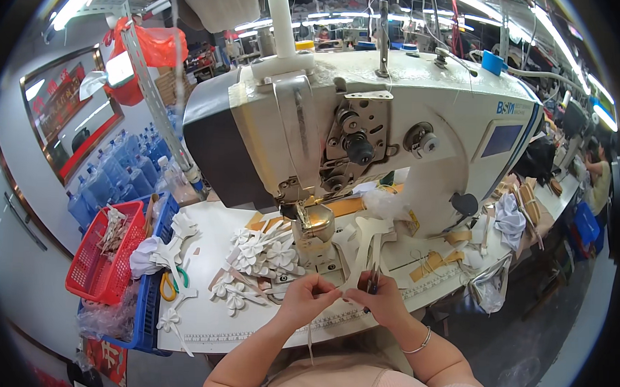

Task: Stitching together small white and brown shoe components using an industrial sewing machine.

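In front of the post-bed sewing machine (420,156), my left hand (307,301) pinches the near end of a white strap piece (359,260). My right hand (386,302) is closed close beside it, with its fingertips on the same piece. A slim dark tool (373,283) is also in the right hand; the fingers cover much of it, so its kind is unclear. The strap piece fans out away from me beside the machine's post (313,238). Left of the post lies a heap of white flower-trimmed straps (260,252).
Orange-and-green-handled scissors (170,285) lie at the table's left, near more white straps (175,240). A red basket (92,281) rests on a blue crate (145,324) beside the table. Tan scraps (432,264) and a clear plastic bag (491,292) lie to the right.
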Demonstrator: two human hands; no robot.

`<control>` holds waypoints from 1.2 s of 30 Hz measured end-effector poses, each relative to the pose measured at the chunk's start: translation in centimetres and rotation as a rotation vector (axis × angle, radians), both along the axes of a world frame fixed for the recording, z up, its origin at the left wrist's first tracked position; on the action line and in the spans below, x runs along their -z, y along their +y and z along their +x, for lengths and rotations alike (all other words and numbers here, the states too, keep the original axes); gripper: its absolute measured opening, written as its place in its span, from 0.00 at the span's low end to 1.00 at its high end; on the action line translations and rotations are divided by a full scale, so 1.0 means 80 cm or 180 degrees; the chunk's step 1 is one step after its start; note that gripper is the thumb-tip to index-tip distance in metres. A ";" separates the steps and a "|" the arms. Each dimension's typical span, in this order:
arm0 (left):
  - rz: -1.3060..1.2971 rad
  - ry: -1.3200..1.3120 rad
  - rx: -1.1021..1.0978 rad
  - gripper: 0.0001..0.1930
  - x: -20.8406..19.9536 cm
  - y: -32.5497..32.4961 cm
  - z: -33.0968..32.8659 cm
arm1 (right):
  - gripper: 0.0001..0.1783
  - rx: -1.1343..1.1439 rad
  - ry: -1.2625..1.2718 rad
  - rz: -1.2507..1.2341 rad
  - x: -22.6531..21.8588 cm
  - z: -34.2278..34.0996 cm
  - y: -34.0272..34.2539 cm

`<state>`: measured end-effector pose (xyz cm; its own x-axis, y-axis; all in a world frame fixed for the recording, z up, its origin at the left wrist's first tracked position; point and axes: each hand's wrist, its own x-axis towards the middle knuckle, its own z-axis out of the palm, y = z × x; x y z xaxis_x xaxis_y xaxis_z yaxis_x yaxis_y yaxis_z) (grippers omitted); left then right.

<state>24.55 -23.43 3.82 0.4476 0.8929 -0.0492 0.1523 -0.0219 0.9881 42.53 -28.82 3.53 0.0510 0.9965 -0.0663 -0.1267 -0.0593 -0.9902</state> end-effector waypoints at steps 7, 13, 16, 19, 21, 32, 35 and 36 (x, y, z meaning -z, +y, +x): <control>0.0124 0.0071 0.0222 0.08 -0.012 -0.001 -0.004 | 0.15 -0.0112 0.0213 -0.0082 -0.006 0.005 0.004; -0.0029 0.0154 0.0204 0.06 -0.011 -0.002 -0.020 | 0.14 -0.0397 0.0027 -0.0162 -0.020 -0.009 0.017; 0.0077 -0.0062 0.0150 0.04 -0.012 0.021 -0.026 | 0.11 -0.0167 0.0135 -0.0002 -0.028 -0.009 0.037; -0.0094 -0.0090 -0.0288 0.06 -0.047 0.061 -0.032 | 0.04 0.0833 -0.0494 0.1290 -0.046 -0.008 0.071; -0.0262 -0.0205 -0.0418 0.06 -0.066 0.088 -0.035 | 0.03 0.1109 -0.1298 0.2019 -0.074 -0.014 0.092; -0.0517 -0.0321 -0.0577 0.06 -0.101 0.120 -0.028 | 0.03 0.0863 -0.2415 0.2481 -0.088 -0.040 0.154; -0.0372 -0.0619 -0.0435 0.09 -0.069 0.144 -0.031 | 0.07 0.0682 -0.3720 0.2571 -0.086 -0.015 0.154; -0.0213 -0.0840 -0.0211 0.10 -0.069 0.150 -0.028 | 0.08 0.0647 -0.3577 0.2787 -0.085 -0.006 0.154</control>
<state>22.30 -11.46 9.33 0.3936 0.9193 0.0014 -0.1116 0.0462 0.9927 42.03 -16.51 10.35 -0.1924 0.6642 0.7224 0.7993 0.5331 -0.2773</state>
